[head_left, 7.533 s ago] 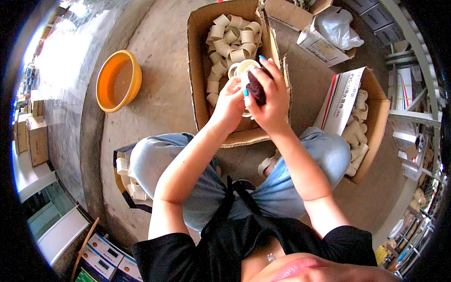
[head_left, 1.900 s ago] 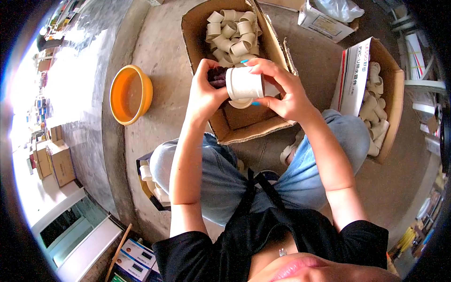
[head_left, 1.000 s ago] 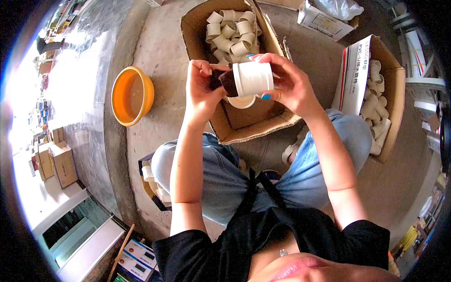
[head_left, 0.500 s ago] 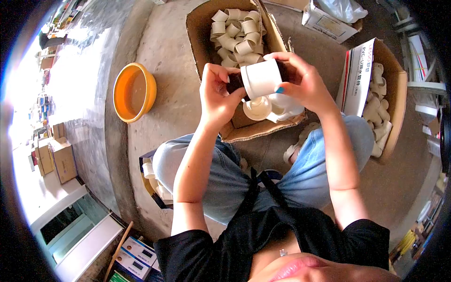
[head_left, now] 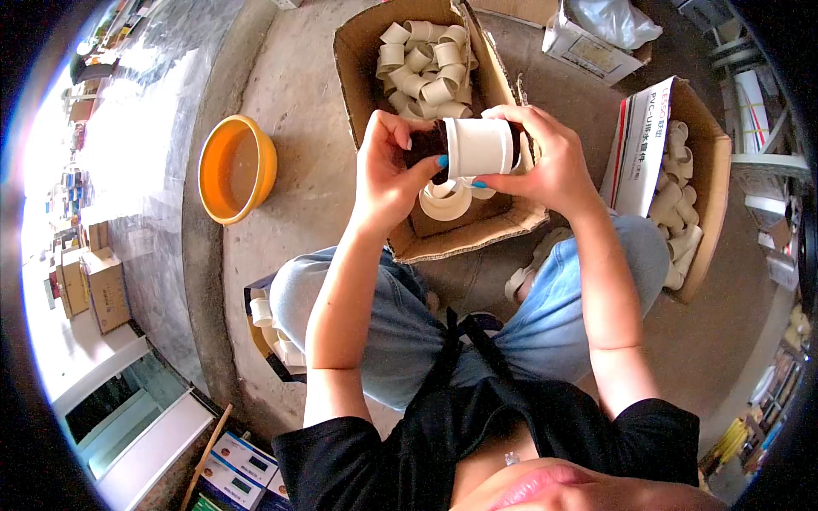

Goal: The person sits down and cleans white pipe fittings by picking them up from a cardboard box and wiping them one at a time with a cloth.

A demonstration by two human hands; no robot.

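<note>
A white plastic pipe fitting [head_left: 480,146], a short wide cylinder with a rimmed left end, is held sideways above the open cardboard box [head_left: 452,247]. My right hand [head_left: 558,170] is closed around its right end, thumb underneath. A dark, fuzzy-looking cloth [head_left: 425,146] is bunched against the left end, and dark material also shows at the right end. My left hand [head_left: 382,180] pinches this cloth, its thumb by the fitting's rim. Below the hands, a wide cream fitting [head_left: 445,204] lies in the box. Smaller beige elbow fittings [head_left: 436,89] fill the box's far part.
An orange basin [head_left: 269,175] stands on the floor to the left. To the right is another carton [head_left: 714,200] of fittings. A smaller box of white fittings [head_left: 290,352] sits beside my left knee. At the back right is a white box [head_left: 588,53] with plastic wrap.
The white fitting has turned slightly and now sits more level. My left thumb has moved up against its left rim. The view has shifted a little.
</note>
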